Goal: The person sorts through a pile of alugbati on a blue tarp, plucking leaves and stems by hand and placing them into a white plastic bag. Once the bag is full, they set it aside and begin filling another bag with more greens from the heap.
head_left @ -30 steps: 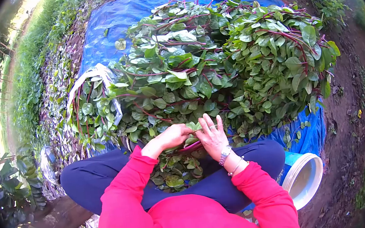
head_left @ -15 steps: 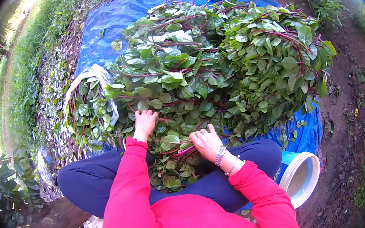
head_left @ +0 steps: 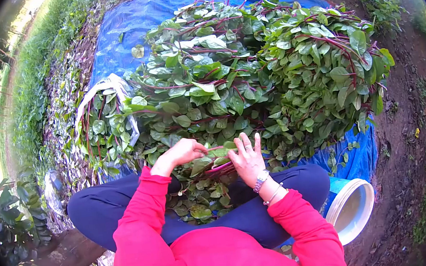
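In front of my lap, my left hand (head_left: 188, 151) pinches the end of a red Malabar spinach stem (head_left: 216, 148) between thumb and fingers. That stem runs across to my right hand (head_left: 248, 159), whose thumb is closed against a small bunch of leafy stems (head_left: 219, 159). A bright magenta strip (head_left: 221, 168) shows under the bunch, partly covered by leaves and my right hand. Below both hands, loose leaves (head_left: 200, 203) lie between my crossed legs. A large heap of red-stemmed Malabar spinach (head_left: 206, 76) rises just beyond my hands.
The heap lies on a blue tarp (head_left: 118, 38). At its left, a white sack strip (head_left: 126, 98) wraps around more stems (head_left: 99, 127). A white bucket (head_left: 355, 208) lies tipped by my right knee. A tree trunk (head_left: 62, 258) is at lower left, bare soil (head_left: 406, 126) on the right.
My left hand has moved from the heap's edge down and right toward my right hand, now with a stem in its fingers. My right hand has shifted slightly up and right.
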Motion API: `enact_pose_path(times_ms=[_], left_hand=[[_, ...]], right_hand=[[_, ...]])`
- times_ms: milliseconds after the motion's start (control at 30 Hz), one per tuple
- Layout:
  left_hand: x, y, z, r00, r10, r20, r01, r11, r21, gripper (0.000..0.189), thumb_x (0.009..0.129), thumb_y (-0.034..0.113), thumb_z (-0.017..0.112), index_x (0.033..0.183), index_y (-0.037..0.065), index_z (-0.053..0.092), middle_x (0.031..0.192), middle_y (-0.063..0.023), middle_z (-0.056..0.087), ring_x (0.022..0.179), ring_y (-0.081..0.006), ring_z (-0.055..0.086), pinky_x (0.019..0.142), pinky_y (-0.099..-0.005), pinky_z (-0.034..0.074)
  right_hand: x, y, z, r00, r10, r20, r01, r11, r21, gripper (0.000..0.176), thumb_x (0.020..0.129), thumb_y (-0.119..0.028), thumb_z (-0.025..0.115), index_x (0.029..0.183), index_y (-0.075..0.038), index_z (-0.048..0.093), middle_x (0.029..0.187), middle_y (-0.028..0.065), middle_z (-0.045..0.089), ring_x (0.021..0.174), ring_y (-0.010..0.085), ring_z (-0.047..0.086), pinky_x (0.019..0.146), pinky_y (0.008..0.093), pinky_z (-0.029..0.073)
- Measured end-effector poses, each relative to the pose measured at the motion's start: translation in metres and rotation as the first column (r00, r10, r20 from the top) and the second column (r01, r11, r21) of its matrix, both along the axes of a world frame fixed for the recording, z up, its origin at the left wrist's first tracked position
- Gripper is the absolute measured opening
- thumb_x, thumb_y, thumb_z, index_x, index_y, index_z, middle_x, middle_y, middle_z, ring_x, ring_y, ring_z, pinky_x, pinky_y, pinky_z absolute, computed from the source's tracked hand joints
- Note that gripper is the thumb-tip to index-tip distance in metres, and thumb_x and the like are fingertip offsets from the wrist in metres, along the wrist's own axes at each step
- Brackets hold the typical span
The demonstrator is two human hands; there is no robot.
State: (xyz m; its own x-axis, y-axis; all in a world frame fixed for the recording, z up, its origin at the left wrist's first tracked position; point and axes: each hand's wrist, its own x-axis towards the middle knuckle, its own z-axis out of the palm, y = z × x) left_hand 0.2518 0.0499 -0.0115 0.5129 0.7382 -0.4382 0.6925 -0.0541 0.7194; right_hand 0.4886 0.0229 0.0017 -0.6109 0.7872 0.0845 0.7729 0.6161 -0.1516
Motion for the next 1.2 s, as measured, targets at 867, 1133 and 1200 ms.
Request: enact_pose_path(times_ms=[867,1133,1200], left_hand=[[-0.054,-0.086,-0.091,-0.146,0.832,-0.536,-0.851,0.171,0.496,0.072,0.072,0.022,0.065,0.132,0.014,0.027,0.115,-0.0214,0.041,0.104,-0.0377,0.047,0.081,-0.0471,0.044],[-0.097,-0.088,-0.125,-0.541,0.692,0.478,-0.809,-0.583,-0.071,0.064,0.064,-0.013,0.054,0.124,0.001,0.036,0.097,-0.0139,0.054,0.079,-0.0201,0.056,0.067,-0.0281,0.046],[-0.098,-0.090,-0.118,-0.731,0.502,0.463,-0.682,-0.568,-0.460,0.051,0.063,-0.011,0.051,0.112,0.001,0.044,0.081,-0.0081,0.053,0.052,-0.0139,0.047,0.046,-0.0238,0.038]], right_hand=[[0.001,-0.005,0.000,0.975,0.048,0.216,-0.016,0.988,-0.150,0.017,0.072,-0.010,0.056,0.089,-0.009,0.054,0.083,0.0055,0.056,0.087,0.0218,0.055,0.089,0.0526,0.036],[0.000,-0.004,0.007,0.977,0.115,0.178,-0.095,0.989,-0.114,0.016,0.069,-0.013,0.059,0.085,-0.010,0.056,0.082,0.0052,0.056,0.088,0.0217,0.055,0.091,0.0541,0.034],[0.000,-0.005,0.010,0.975,0.134,0.177,-0.116,0.987,-0.109,0.017,0.069,-0.013,0.059,0.085,-0.009,0.056,0.081,0.0053,0.056,0.088,0.0220,0.055,0.091,0.0537,0.034]])
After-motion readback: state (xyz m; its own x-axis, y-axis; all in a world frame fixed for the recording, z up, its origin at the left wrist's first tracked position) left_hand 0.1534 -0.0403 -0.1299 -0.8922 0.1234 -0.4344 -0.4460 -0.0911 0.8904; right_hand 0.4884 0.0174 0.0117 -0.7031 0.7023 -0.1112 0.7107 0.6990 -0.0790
